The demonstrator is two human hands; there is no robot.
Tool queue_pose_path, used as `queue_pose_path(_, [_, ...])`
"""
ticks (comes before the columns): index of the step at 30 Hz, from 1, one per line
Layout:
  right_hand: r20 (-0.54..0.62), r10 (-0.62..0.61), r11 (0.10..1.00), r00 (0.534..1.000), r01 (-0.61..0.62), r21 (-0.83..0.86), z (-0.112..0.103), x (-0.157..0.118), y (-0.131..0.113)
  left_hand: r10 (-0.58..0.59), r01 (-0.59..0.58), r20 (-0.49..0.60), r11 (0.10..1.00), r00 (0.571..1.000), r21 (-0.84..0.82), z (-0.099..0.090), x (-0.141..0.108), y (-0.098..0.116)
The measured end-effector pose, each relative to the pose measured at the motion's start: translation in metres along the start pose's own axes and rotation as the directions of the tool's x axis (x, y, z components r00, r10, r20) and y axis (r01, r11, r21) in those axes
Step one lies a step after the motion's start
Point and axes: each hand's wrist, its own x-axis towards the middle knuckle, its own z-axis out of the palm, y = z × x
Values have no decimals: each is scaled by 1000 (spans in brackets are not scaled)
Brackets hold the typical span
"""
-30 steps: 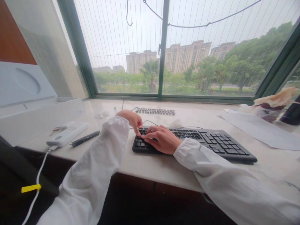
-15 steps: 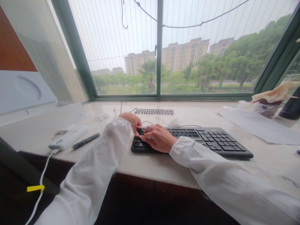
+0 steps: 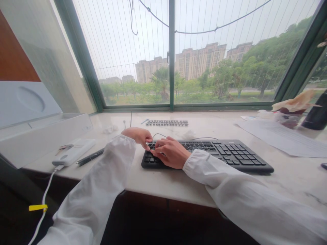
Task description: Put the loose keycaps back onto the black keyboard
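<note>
Keyboard [image 3: 223, 149], black and wide, lies on the pale tabletop [image 3: 163, 183] under both hands; taking the two hands as the centre of a clock, its body stretches from them toward three o'clock. The left hand [image 3: 139, 135] comes to the left end of the keyboard from ten o'clock, with its fingers bent and the tips close together; the right hand [image 3: 171, 153] rests over the left part of the keys, palm down, its fingers half curled and pointing to nine o'clock; the tips of both hands nearly meet there, and I cannot tell whether either one pinches a small part. At twelve o'clock, small keycap-like pieces [image 3: 167, 123] stand in neat rows; at nine o'clock lies a black pen [image 3: 90, 157], partly behind the left sleeve [image 3: 102, 183]; at three o'clock lies a printed paper [image 3: 283, 137].
</note>
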Motion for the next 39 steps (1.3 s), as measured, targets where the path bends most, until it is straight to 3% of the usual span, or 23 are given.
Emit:
queue_pose_path(9, [-6,-13,1000,1000,13,1,-1,-1,-2,80,-83,-57,996,995,-41,8,-11,3])
queue_pose_path(29, [50,42,999,998,-43,15,-5,4,-4,165,-160,19,974,986,-157,7,-4,-6])
queue_pose_path(39, [76,51,999,996,-50,-16,-8,6,-5,189,-191,-27,963,982,-190,15,-9,-7])
